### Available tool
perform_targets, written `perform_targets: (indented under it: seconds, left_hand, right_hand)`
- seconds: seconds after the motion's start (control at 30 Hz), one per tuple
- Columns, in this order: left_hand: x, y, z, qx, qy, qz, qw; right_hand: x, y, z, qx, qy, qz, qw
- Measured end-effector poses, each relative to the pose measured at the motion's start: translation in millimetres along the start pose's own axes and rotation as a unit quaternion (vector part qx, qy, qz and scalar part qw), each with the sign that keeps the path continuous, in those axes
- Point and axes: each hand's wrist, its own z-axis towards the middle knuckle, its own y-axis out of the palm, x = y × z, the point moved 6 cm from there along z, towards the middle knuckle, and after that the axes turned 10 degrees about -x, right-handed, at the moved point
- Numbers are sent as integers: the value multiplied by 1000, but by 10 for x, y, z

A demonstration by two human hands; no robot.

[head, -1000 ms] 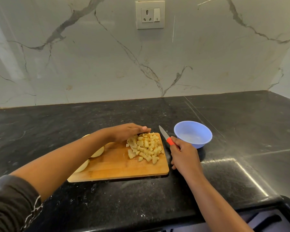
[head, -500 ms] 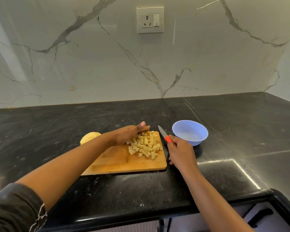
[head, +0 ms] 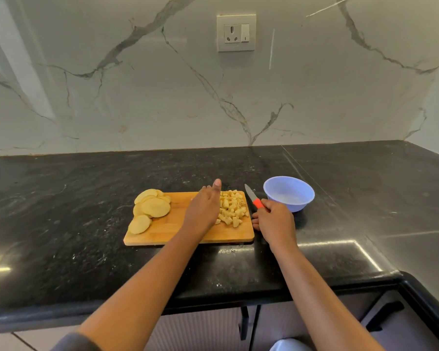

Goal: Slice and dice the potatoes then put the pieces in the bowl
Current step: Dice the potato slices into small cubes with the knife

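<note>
A wooden cutting board (head: 170, 231) lies on the black counter. Several round potato slices (head: 153, 206) are stacked at its left end. A heap of diced potato (head: 232, 208) sits at its right end. My left hand (head: 205, 209) rests on the board against the left side of the dice, fingers hidden, thumb pointing away. My right hand (head: 274, 220) grips the red handle of a small knife (head: 252, 196) just right of the board, blade pointing away. An empty light blue bowl (head: 289, 193) stands right of the knife.
The black stone counter (head: 86, 249) ends at a marble wall with a socket (head: 236, 32). Its front edge runs below the board, with cabinet fronts (head: 208, 330) underneath. The counter turns a corner at the far right.
The view has pulled back and tilted, so the slices at the board's left end show fully. My left hand has turned from lying across the dice to standing beside them. My right hand and the knife hold still.
</note>
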Motion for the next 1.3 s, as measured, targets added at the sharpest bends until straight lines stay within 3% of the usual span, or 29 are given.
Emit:
perform_targets:
  seconds: [0.27, 0.63, 0.77, 0.93, 1.03, 1.17, 1.3]
  left_hand:
    - [-151, 80, 228, 58, -16, 59, 996]
    - [-76, 100, 274, 21, -31, 122, 992]
    - [-49, 16, 209, 19, -27, 95, 995]
    - [26, -396, -165, 66, 98, 5, 993]
    - [-47, -890, -386, 114, 118, -6, 986]
    - [-379, -1495, -623, 142, 49, 56, 987]
    - [-826, -1525, -779, 67, -79, 150, 983]
  right_hand:
    - [-12, 57, 72, 8, 5, -21, 1000]
    - [-50, 93, 189, 14, -3, -35, 999]
    - [-65, 92, 130, 12, -15, -38, 999]
    - [-248, 12, -107, 89, -167, -90, 978]
    - [-397, 94, -228, 111, -246, -104, 957]
    - [-511, 304, -353, 83, -275, -112, 951]
    - [-584, 512, -429, 63, -282, -122, 949]
